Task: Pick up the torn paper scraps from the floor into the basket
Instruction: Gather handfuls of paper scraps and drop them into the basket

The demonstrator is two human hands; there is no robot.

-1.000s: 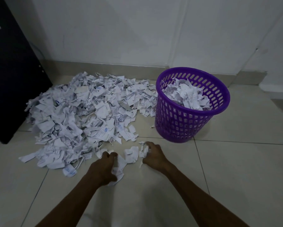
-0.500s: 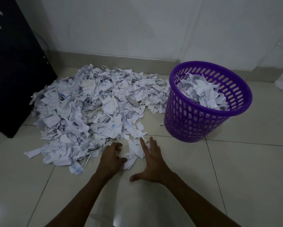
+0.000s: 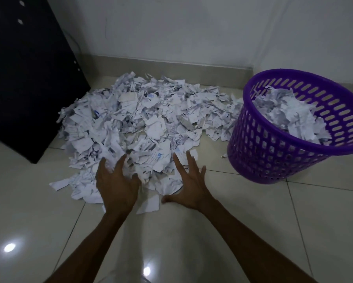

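Since the earlier frames we have leaned in toward the heap, so both hands now reach further into its near edge and the basket sits further to the right of our view. Our left hand (image 3: 118,188), which was curled a moment ago, is now spread wide with straight fingers resting on the near scraps, and our right hand (image 3: 189,185) is likewise flat and splayed, thumb out, on the scraps at the heap's front; neither holds anything yet. Between them lies a small clump of torn paper, which we judge we are about to rake together. The purple basket (image 3: 273,164) stands on the floor (image 3: 253,231) just beside the right edge of the pile and looks well filled with scraps, heaped close to its rim. Even so, most of the work seems left: the paper scraps (image 3: 143,123) still cover a broad patch of tile from the dark cabinet (image 3: 24,88) on the left to the basket, reaching back near the skirting at the wall. We cannot tell whether the basket has room for all that remains.
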